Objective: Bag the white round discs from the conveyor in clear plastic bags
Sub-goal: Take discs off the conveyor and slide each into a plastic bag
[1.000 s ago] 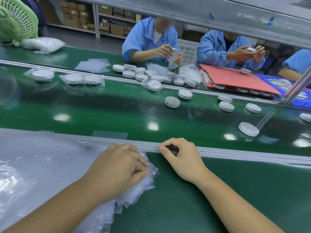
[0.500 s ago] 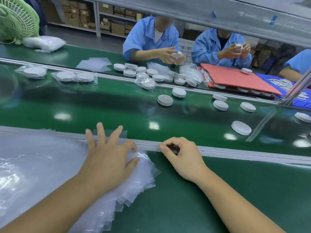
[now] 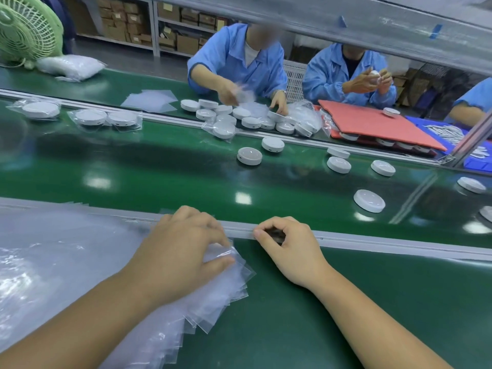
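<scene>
Left hand (image 3: 181, 251) pinches the top of the clear plastic bags (image 3: 218, 296) fanned on the near green worktop (image 3: 346, 302). The right hand (image 3: 290, 251) lies curled on the metal rail (image 3: 399, 247); whether it holds anything cannot be told. Beyond runs the glossy green conveyor (image 3: 159, 169). Carton-filled shelves (image 3: 125, 25) back the room, with a green fan (image 3: 26, 30) far left. Loose white round discs (image 3: 369, 200) lie on the conveyor, apart from both hands.

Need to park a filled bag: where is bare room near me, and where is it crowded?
Bare green mat right of the clear bags, below the grey rail, past the right hand. The belt is bare in the middle, left of the loose discs. Crowded: the disc pile at the far rail; bags cover the near left.
</scene>
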`<state>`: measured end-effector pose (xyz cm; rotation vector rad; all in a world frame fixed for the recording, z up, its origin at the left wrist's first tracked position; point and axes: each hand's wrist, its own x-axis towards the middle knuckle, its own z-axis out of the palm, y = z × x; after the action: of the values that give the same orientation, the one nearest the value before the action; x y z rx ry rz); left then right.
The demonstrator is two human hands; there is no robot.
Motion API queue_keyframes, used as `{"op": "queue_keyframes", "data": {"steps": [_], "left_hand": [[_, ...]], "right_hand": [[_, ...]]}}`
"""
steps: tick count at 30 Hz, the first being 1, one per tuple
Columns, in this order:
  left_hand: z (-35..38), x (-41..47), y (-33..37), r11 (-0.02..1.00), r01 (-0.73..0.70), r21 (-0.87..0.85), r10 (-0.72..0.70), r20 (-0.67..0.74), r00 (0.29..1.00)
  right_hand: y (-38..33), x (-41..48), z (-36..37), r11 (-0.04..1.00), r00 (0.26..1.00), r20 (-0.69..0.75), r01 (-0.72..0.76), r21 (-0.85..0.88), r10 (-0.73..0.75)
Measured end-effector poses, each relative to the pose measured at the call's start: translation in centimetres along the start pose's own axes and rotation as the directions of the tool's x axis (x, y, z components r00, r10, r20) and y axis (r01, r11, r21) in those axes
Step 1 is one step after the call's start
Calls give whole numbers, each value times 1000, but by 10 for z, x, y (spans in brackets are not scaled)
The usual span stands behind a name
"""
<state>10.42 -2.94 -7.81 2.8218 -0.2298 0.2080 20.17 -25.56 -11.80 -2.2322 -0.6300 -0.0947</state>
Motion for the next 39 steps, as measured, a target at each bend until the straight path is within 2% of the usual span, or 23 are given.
{"op": "queue_keyframes", "data": {"steps": [2,4,6,7,8,10,12,13,15,18,21,23,26,28,29,31,33,35,39], "left_hand": [[1,0,-4,980,-92,-179,103,52,993],[5,0,-7,966,-146,-215,170,101,980],[10,0,-9,969,-182,-167,203,115,972],[12,1,-9,970,-200,-140,217,115,969],[13,1,-9,969,-217,-117,230,112,967],[16,2,-8,969,-232,-87,239,89,967],[16,1,-9,970,-219,-101,227,72,971],[15,0,-10,969,-211,-128,222,78,972],[13,-1,-11,962,-205,-178,226,103,969],[14,-2,-11,964,-197,-181,217,100,971],[17,-1,-10,972,-195,-135,205,63,977],[19,-1,-10,968,-182,-171,188,22,982],[18,0,-8,937,-145,-319,117,-107,987],[17,1,-6,901,-121,-417,52,-174,983],[17,2,-5,882,-108,-459,22,-189,982],[16,3,-2,847,-83,-524,-25,-196,980],[14,4,1,810,-69,-582,-59,-198,978],[14,3,5,760,-48,-648,-88,-175,981],[12,0,10,600,-14,-800,-75,-74,994]], "right_hand": [[0,1,-1,1000,1000,4,-16,12,16],[0,4,0,990,998,-6,-62,125,63],[1,8,-2,957,980,-144,-94,274,138],[7,14,-8,962,950,-267,-90,258,161],[15,21,-16,979,910,-378,-108,174,168],[40,39,-44,954,858,-464,-290,-80,221],[70,58,-80,794,808,-433,-541,-277,399],[84,64,-95,710,779,-389,-617,-339,491],[110,71,-116,628,753,-277,-653,-422,597],[135,80,-130,697,811,-288,-585,-415,509],[136,86,-130,641,844,-301,-534,-551,444],[124,86,-125,669,879,-292,-477,-570,378],[88,71,-111,869,922,-273,-361,-340,276],[53,45,-97,972,967,-232,-147,-183,103],[33,28,-90,984,980,-191,16,-177,-51],[1,-6,-76,903,931,-35,342,-258,-363],[-16,-28,-63,783,847,133,528,-329,-515],[-25,-37,-53,743,823,146,560,-365,-549],[-32,-42,-38,772,800,-34,566,-290,-599]]}}
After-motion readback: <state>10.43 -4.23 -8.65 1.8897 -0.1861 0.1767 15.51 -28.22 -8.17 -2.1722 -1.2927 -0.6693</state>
